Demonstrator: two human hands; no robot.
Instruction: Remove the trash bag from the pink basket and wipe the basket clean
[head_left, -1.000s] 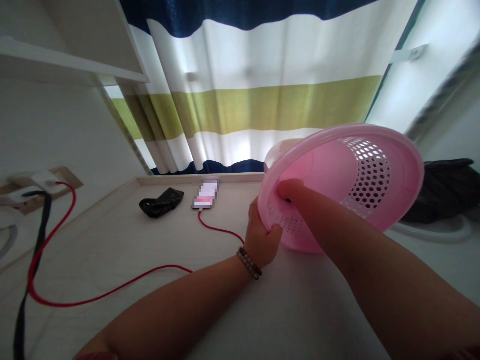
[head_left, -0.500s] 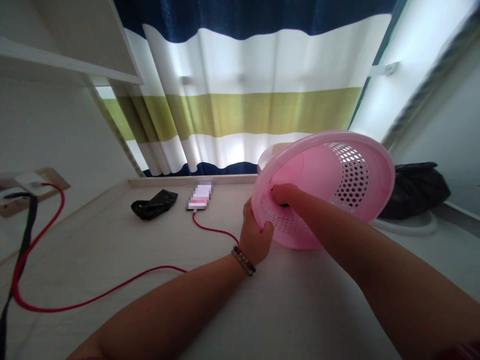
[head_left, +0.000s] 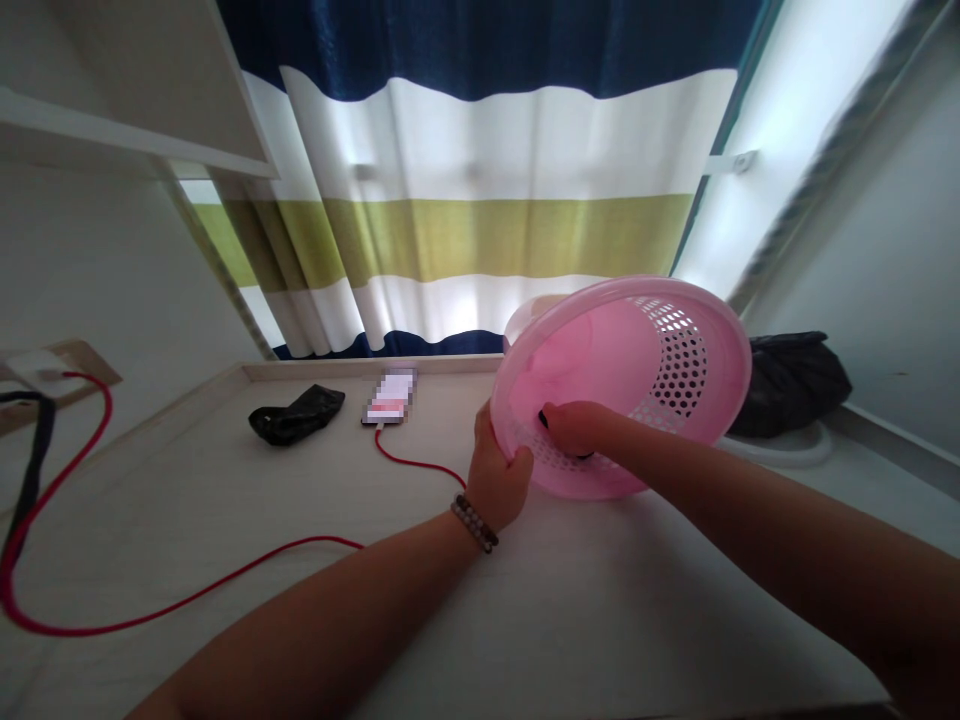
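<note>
Occupying right-centre of frame: pink basket (head_left: pixel 622 340), tilted, mouth facing viewer. Left hand (head_left: pixel 501 475): fingers clamped on basket rim. Right hand (head_left: pixel 574 428): inside basket, fingers closed around small dark item (head_left: pixel 544 419), identity unclear.

Beaded bracelet (head_left: pixel 474 523); bare forearms.

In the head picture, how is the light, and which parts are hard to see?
Head view: backlight through the curtain, washed-out glare on the strip right of it; head view: dim tabletop; head view: phone screen pixelated; head view: dark object in the right hand mostly hidden.
</note>
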